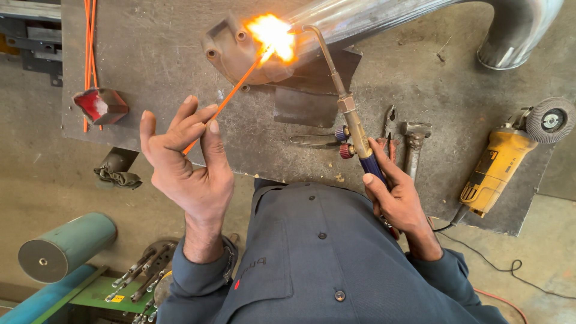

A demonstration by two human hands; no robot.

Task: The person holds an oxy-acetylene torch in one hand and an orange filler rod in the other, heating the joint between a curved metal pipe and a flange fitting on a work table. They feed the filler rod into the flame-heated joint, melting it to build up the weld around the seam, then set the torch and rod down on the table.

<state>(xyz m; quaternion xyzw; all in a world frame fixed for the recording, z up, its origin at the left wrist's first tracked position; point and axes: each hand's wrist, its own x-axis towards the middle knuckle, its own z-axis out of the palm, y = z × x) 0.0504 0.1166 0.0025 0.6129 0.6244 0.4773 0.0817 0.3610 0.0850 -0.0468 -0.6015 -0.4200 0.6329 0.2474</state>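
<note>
The flame (pixel 271 37) glares so bright that the tip of the orange rod (pixel 223 102) and the torch (pixel 354 129) nozzle are lost in it, as is the spot on the cast metal part (pixel 231 51) where they meet. The right hand (pixel 399 195) covers the torch's blue grip. The bent steel pipe (pixel 516 30) at the steel tabletop's (pixel 150 54) far right corner is cut off by the top edge. The pliers (pixel 389 123) and hammer (pixel 414 144) at the near edge are partly hidden behind the right hand.
</note>
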